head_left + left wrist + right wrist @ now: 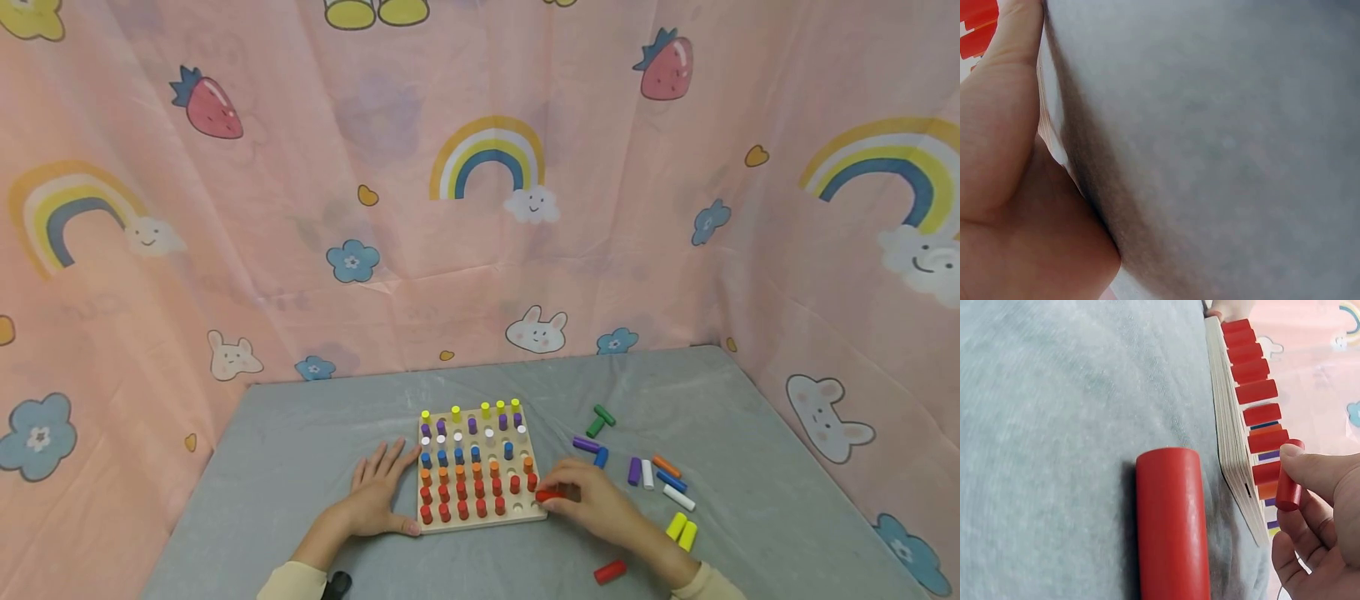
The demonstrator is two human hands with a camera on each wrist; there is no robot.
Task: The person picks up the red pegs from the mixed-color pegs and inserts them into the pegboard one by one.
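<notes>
A wooden pegboard [525, 517] lies on the grey cloth, with rows of yellow, purple, white, blue, orange and red pegs upright in it. At its left side rests my left hand [375, 493], fingers spread, with the thumb and a fingertip at the board's edge. My right hand [596, 500] pinches a red peg [1289, 478] between thumb and fingers, above the board's near right corner. The held peg is tilted and apart from the holes. Some holes in the nearest row show bare. In the left wrist view, mostly palm and cloth appear.
One loose red peg [610, 572] lies on the cloth near the front. Right of the board are scattered green pegs [596, 427], a purple peg [586, 444], yellow pegs [687, 537], and white, blue and orange ones. A pink printed curtain [450, 292] hangs behind the table.
</notes>
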